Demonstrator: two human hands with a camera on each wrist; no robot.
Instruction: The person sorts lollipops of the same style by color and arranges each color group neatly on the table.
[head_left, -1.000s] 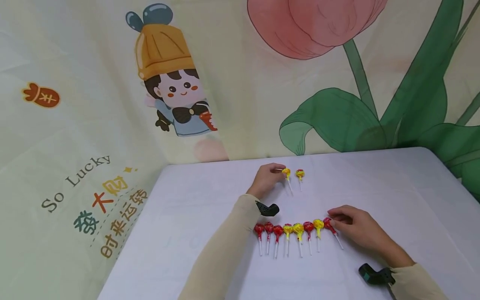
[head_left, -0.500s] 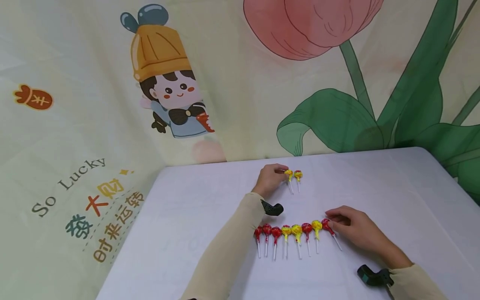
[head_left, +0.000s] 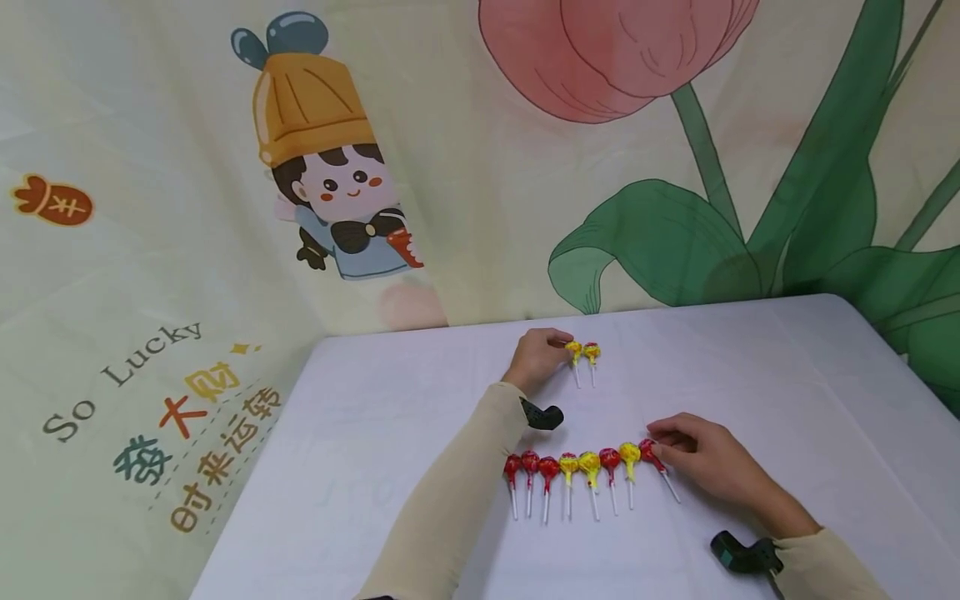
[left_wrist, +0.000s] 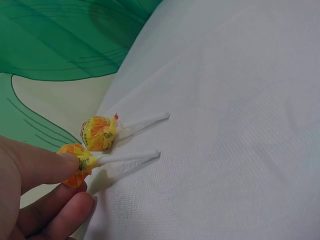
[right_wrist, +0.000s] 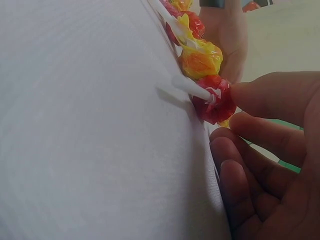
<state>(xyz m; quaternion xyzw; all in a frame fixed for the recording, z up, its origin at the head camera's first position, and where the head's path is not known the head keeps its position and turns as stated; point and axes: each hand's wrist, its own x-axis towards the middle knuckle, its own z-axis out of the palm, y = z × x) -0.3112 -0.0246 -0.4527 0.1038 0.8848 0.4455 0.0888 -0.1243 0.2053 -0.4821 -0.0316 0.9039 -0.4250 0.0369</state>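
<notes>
At the back of the table, my left hand (head_left: 537,360) pinches the wrapped head of a yellow lollipop (left_wrist: 80,162) between thumb and fingers. A second yellow lollipop (left_wrist: 100,132) lies right beside it, their white sticks nearly parallel and pointing toward me in the head view. Nearer to me, my right hand (head_left: 712,458) pinches the head of a red lollipop (right_wrist: 215,102) at the right end of a row. That one's stick slants to the right. Next to it in the row lies another yellow lollipop (head_left: 629,452).
Several red and yellow lollipops (head_left: 589,463) make up the row, sticks toward me. My left forearm (head_left: 453,492) passes by its left end. A white cloth covers the table (head_left: 390,400); a printed backdrop (head_left: 480,208) hangs behind its far edge.
My left hand has brought its yellow lollipop rightward, closer to the other one at the back. My right hand stays on the red lollipop. The head view has shifted slightly.
</notes>
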